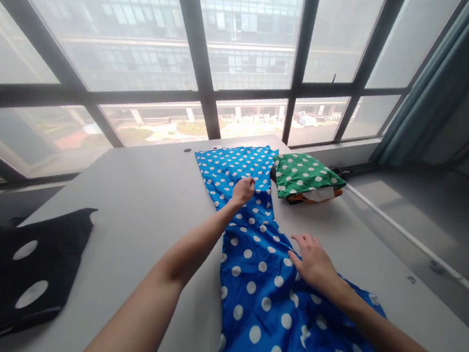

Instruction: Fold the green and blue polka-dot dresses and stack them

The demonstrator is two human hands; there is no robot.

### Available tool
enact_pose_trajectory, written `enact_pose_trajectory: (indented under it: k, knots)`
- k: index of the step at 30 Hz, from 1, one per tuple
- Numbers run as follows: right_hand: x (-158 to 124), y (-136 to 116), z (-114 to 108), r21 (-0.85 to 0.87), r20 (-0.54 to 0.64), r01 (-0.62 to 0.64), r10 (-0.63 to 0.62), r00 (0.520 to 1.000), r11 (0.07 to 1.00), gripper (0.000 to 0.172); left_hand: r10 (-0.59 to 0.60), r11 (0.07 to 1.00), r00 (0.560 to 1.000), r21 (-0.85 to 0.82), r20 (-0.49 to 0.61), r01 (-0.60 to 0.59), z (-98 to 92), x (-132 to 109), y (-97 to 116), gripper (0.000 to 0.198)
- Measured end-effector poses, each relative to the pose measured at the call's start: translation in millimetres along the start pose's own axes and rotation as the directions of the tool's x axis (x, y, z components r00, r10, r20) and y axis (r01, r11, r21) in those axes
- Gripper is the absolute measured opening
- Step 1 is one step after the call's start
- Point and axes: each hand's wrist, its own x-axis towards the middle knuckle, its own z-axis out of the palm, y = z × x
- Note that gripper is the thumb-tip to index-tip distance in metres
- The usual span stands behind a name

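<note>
A long blue garment with white polka dots point(251, 288) runs across the white table, from the near edge toward the window. Its far part lies spread fairly flat, its middle narrows, and its near right part is bunched in folds. My left hand point(244, 190), arm stretched out, is closed in a fist over the far half of the garment. The inner side of its fingers is hidden, so whether cloth is in them I cannot make out. My right hand point(312, 261) is open, fingers spread, at the garment's right edge near its middle.
Right of the garment's far end sits a folded green polka-dot cloth point(305, 174) on a stack of other fabric. A black cloth with large white dots point(43, 268) lies at the table's left side. Behind the white table point(144, 206) stand tall windows; a blue-grey curtain point(430, 78) hangs at right.
</note>
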Motion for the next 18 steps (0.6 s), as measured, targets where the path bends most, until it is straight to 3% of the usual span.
enact_pose_trajectory:
  k: [3, 8, 12, 18]
  knots:
    - [-2.5, -4.9, 5.2, -0.075, -0.115, 0.191, -0.198, 0.973, 0.979, 0.053, -0.032, 0.998, 0.999, 0.051, -0.025, 0.033, -8.0, 3.9, -36.2, 0.039]
    - [-1.9, -19.7, 20.9, -0.188, -0.13, 0.424, -0.45, 0.884, 0.886, 0.054, -0.043, 0.991, 0.996, 0.129, 0.078, 0.032, -7.0, 0.5, -82.5, 0.052]
    - [-17.8, -41.5, 36.9, -0.244, -0.162, 0.446, -0.49, 0.857, 0.861, 0.052, -0.073, 0.984, 0.988, 0.172, 0.135, 0.049, 0.6, 2.1, -94.6, 0.063]
    - [-90.9, -75.3, 76.6, -0.171, -0.185, 0.359, -0.388, 0.903, 0.918, 0.069, -0.191, 0.963, 0.972, 0.216, 0.134, 0.159, -3.2, 8.3, -109.7, 0.069]
